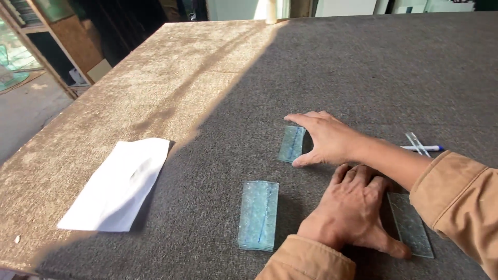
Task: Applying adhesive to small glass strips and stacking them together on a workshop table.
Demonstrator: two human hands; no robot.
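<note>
My right hand (329,139) reaches left across the grey carpeted table (363,67). Its index finger and thumb pinch the two ends of a small rectangular patterned glass piece (291,143) that lies flat. My left hand (353,210) rests palm down just below it, fingers nearly together, with the thumb lying on a clear glass strip (412,228). A thicker stack of bluish patterned glass rectangles (258,215) lies to the left of my left hand, untouched. Both arms wear tan sleeves.
A white sheet of paper (119,184) lies at the left, half in sunlight. A blue-and-white pen (426,148) and a thin glass sliver (415,141) lie behind my right forearm. The table's left edge drops to a floor with shelving (57,36).
</note>
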